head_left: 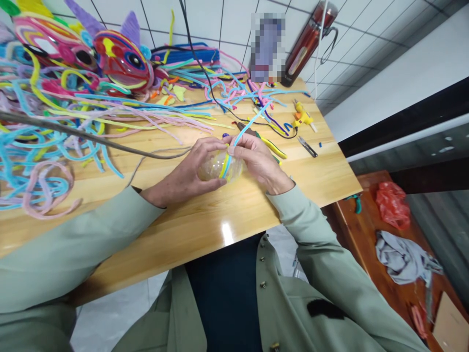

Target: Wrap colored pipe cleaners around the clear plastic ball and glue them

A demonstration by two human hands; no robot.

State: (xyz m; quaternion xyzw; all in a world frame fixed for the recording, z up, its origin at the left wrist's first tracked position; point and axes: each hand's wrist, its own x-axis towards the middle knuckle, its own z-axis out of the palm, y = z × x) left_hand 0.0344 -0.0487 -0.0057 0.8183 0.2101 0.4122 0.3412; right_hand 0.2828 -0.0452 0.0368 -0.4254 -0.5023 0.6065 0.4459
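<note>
A clear, rounded plastic shell (211,167) is between my hands above the wooden table (252,210). Yellow and light blue fuzzy strips run side by side across its surface. My left hand (190,168) wraps round the shell's left side, thumb below and fingers on top. Thumb and fingers of my right hand (256,159) pinch the light blue strip (252,122) at the shell's upper right edge, and its loose end sticks up to the right. Pliers with yellow handles (271,146) lie just behind my right hand, partly hidden by it.
Two colourful fuzzy masks (122,63) stand at the back left among heaps of fuzzy strips (47,142). A yellow glue gun (303,117), small snips (308,146) and a red flask (309,46) are on the right. A dark cable (91,138) crosses the left side.
</note>
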